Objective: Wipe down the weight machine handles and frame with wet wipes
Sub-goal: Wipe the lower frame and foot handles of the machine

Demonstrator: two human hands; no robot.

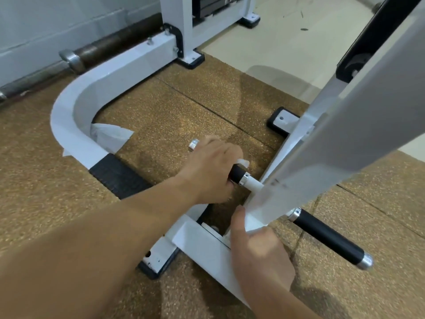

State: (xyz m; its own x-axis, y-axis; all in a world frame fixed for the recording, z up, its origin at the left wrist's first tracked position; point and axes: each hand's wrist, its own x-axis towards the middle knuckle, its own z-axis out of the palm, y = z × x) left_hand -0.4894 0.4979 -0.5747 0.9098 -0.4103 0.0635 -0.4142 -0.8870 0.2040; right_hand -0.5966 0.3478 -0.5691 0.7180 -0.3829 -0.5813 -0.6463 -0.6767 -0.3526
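Note:
My left hand (210, 169) is wrapped around the left black handle (236, 174) of the weight machine. A bit of white wet wipe (244, 162) pokes out past the fingers. The handle's chrome end cap (193, 144) shows beyond my knuckles. My right hand (259, 254) grips the lower end of the white swinging arm (322, 143), thumb up against its edge. The right black handle (328, 238) sticks out bare on the other side of that arm.
A white curved base frame (69, 111) lies on the brown rubber floor with a black tread plate (119, 176). A loose white sheet (110, 137) lies against the curve. A barbell (69, 58) lies along the wall. A white base bar (207, 249) runs under my right hand.

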